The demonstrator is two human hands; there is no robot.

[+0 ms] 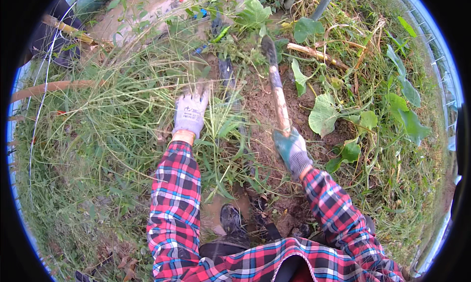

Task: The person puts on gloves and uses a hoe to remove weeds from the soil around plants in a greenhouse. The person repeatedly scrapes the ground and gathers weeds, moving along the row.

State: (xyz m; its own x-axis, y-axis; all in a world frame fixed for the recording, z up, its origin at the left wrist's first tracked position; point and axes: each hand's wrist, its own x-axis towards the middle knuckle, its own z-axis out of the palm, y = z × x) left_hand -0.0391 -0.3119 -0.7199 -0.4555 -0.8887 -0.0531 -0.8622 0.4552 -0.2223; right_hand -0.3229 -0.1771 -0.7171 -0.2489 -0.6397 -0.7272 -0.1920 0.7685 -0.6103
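Note:
My left hand (190,110), in a pale knit glove bearing print, reaches into tall grass (147,109). Its fingers look spread, and their tips are blurred among the stems. My right hand (289,147) wears a grey glove with a green palm coating. It grips the wooden handle (279,101) of a hand tool. A dark head or blade (269,49) tops the tool, beside green leaves; its exact shape is blurred. Between my hands lie bare brown soil (259,98) and a muddy black hose or strip (226,70), partly covered by grass.
Broad-leaved vines (323,114) spread on the right, near a broken dry stalk (316,55). A grey pole (324,4) stands beyond. White string (43,87) and a brown pipe (55,87) cross the left side. Muddy water (136,17) lies ahead; my boot (232,219) stands in mud.

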